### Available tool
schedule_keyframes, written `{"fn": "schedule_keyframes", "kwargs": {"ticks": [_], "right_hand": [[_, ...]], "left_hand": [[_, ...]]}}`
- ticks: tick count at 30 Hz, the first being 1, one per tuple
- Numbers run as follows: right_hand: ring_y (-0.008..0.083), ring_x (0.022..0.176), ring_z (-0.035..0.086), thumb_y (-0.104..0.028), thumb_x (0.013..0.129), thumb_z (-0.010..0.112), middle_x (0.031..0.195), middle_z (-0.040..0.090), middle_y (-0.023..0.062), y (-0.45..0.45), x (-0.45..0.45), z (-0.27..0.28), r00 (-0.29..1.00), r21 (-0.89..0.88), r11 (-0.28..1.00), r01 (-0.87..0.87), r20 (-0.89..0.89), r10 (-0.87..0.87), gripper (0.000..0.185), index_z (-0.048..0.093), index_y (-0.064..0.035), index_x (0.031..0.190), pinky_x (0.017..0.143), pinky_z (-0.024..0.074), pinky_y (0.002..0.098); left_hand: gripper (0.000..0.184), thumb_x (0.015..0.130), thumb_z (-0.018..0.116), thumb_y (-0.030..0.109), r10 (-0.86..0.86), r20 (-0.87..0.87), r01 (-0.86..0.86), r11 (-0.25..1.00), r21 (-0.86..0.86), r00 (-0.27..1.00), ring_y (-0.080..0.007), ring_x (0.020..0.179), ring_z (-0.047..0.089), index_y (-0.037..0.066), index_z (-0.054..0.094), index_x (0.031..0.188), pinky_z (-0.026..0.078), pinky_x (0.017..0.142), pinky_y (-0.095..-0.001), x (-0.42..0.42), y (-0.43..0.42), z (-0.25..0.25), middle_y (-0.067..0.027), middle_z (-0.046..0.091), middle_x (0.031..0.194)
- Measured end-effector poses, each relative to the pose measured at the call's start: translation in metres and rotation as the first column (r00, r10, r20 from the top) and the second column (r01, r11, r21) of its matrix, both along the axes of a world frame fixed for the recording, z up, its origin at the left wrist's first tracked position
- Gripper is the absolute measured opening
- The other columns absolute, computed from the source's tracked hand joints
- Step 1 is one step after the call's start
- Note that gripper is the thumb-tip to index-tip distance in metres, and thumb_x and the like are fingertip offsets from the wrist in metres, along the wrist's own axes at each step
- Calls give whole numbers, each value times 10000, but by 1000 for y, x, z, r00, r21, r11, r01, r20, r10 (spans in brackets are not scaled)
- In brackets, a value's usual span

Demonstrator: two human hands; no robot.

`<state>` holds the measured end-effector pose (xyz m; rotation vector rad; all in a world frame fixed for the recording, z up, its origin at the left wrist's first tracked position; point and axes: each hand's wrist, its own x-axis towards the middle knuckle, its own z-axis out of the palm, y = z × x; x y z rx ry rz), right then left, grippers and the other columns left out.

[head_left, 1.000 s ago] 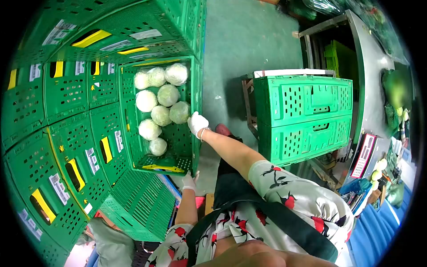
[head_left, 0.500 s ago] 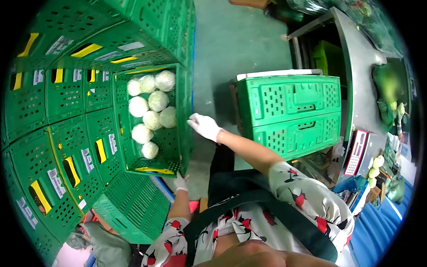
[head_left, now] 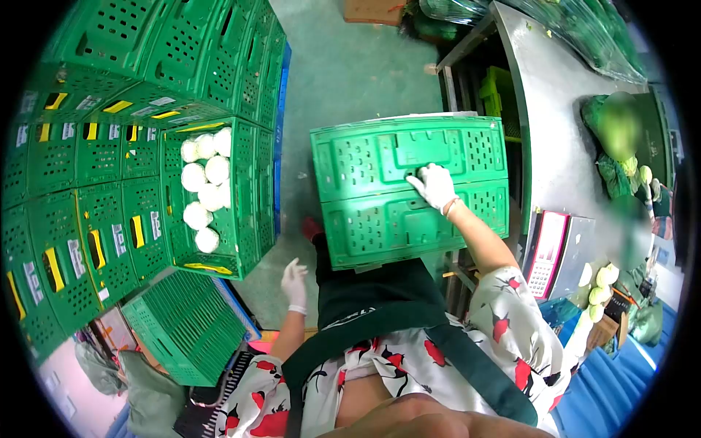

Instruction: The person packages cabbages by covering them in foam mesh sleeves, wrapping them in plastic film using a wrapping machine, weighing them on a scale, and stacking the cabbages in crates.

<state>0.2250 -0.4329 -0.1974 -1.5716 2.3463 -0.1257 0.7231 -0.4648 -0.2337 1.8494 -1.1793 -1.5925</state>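
My right hand (head_left: 434, 187), in a white glove, is on the folded green crate (head_left: 358, 157) in the middle of the view. Its fingers curl over the handle slot between the two panels, and the fingertips are partly hidden. My left hand (head_left: 294, 285), gloved too, hangs in the air with fingers apart, holding nothing. It is between the folded crate and an upright green crate (head_left: 248, 197) on the left. Inside that crate lie several round, pale wrapped vegetables, perhaps cabbages (head_left: 217, 169).
Stacked green crates (head_left: 44, 226) with yellow handles line the left side. A slatted green crate (head_left: 186, 321) stands low at left. On the right is a metal table (head_left: 548, 139) with a scale (head_left: 551, 252) and leafy vegetables. A cardboard box (head_left: 374, 11) lies at the top.
The view has swung right. My right hand has left the side of the filled crate and come onto the folded crate. My left hand has let go of the filled crate's corner.
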Motion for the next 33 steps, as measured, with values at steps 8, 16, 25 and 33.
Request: {"fn": "schedule_keyframes", "kwargs": {"ticks": [8,16,25,33], "right_hand": [[391,886,669,-486,803,717,956,657,223,-25,-47,80,946,99,945,-313,125,300,488,695,-20,944,799,554,454],[339,969,638,-449,796,761,982,678,167,-123,-121,124,992,-473,880,-28,98,84,441,701,-36,937,892,497,411],[359,986,584,-85,828,696,1049,620,173,-47,-77,121,915,-788,543,-292,-65,398,219,617,-36,1026,901,468,438],[274,1036,583,-386,859,622,901,655,71,89,-83,13,591,211,569,-795,58,805,272,757,-153,888,946,417,507]], "left_hand": [[433,953,585,256,-762,423,842,291,-453,491,-294,1226,549,22,573,1317,388,1080,-449,-294,36,94,-175,600,1293],[469,931,560,492,-706,642,947,300,-114,300,-343,1107,573,52,694,1021,443,914,-494,-364,-17,69,-155,668,1097],[481,972,555,432,-912,-398,949,-39,313,94,-222,635,693,-12,742,962,562,613,-339,-320,1,126,-106,741,849],[414,892,648,421,-442,727,719,-688,101,-525,-323,1342,429,103,694,1154,218,1180,-577,-290,13,72,-104,560,1336]]}}
